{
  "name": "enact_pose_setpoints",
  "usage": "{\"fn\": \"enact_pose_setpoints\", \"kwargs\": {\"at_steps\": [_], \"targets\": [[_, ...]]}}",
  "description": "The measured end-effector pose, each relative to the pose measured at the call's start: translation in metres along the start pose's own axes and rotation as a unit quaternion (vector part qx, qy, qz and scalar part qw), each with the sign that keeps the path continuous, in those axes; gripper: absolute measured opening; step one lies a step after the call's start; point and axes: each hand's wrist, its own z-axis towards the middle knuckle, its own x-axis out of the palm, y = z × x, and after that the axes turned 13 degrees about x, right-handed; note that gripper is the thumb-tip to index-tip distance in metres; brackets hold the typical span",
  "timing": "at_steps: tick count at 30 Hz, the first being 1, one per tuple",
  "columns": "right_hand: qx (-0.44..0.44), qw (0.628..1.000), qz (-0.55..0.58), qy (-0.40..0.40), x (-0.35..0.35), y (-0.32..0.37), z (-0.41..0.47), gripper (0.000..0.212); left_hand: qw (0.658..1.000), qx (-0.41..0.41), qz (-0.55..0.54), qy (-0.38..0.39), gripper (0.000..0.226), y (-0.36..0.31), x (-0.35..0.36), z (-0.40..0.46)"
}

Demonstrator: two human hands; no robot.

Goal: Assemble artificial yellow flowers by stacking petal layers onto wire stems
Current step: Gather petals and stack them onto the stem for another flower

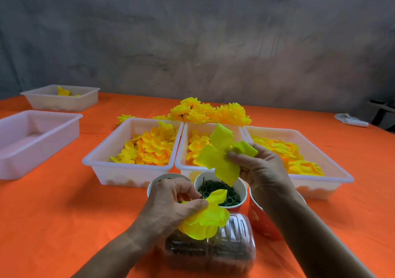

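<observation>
Yellow finished flowers (210, 111) heaped beyond the trays (132, 149) suggest many are done, yet another is only begun: the left hand (171, 205) pinches a partly stacked bloom (205, 218) between its fingertips, while the right hand (263, 168) grips a fresh petal layer (220, 153) just above it, unthreaded.

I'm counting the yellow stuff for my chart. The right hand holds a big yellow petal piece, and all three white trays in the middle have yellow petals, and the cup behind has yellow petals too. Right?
Nearly. The head view shows the cup holds small dark green rings, not petals. The right hand does hold the petal piece, and the three trays do hold petals.
</observation>
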Motion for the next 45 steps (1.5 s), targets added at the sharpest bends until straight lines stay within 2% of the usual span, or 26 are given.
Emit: {"fn": "enact_pose_setpoints", "kwargs": {"at_steps": [3,10,17,22,27,32,35,36,38,40,41,43,45], "targets": [[-0.042,0.998,-0.040,0.004,0.001,-0.003,-0.009,0.014,1.000,-0.001,-0.002,-0.003,0.018,0.001,0.000,0.000],[-0.127,0.986,-0.112,0.002,0.020,-0.023,-0.024,0.011,1.000,0.001,0.005,-0.016,0.024,-0.001,0.001,-0.001],[-0.102,0.991,-0.087,0.016,0.028,-0.028,-0.034,0.010,1.000,-0.021,-0.006,-0.018,0.032,0.000,0.002,-0.001],[-0.092,0.992,-0.079,0.036,0.027,-0.025,-0.042,0.015,1.000,-0.021,-0.010,-0.020,0.027,0.003,0.003,-0.001],[-0.098,0.991,-0.078,0.041,0.026,-0.026,-0.046,0.010,1.000,-0.010,0.002,-0.015,0.023,0.003,0.002,-0.001],[-0.157,0.979,-0.117,0.051,0.024,-0.030,-0.045,0.011,1.000,-0.008,-0.008,-0.021,0.026,0.004,0.002,-0.001],[-0.274,0.931,-0.241,0.005,0.023,-0.034,-0.043,0.022,0.999,-0.018,-0.016,-0.020,0.025,0.003,0.002,-0.002],[-0.328,0.899,-0.292,-0.010,0.021,-0.035,-0.042,0.020,0.999,-0.021,-0.025,-0.021,0.022,0.002,0.002,-0.002],[-0.435,0.808,-0.397,-0.023,0.018,-0.034,-0.042,0.013,0.999,-0.019,-0.038,-0.032,0.027,0.001,0.001,-0.003],[-0.510,0.722,-0.466,-0.020,0.016,-0.033,-0.040,0.008,0.998,-0.003,-0.047,-0.032,0.036,-0.001,0.000,-0.005],[-0.535,0.693,-0.483,-0.021,0.016,-0.034,-0.039,0.010,0.998,0.006,-0.053,-0.031,0.038,-0.002,0.000,-0.005],[-0.557,0.665,-0.497,-0.029,0.014,-0.035,-0.038,0.010,0.998,0.013,-0.057,-0.032,0.039,-0.004,-0.001,-0.005],[-0.556,0.659,-0.505,-0.037,0.012,-0.037,-0.036,0.010,0.998,0.010,-0.057,-0.033,0.039,-0.004,0.000,-0.005]]}}
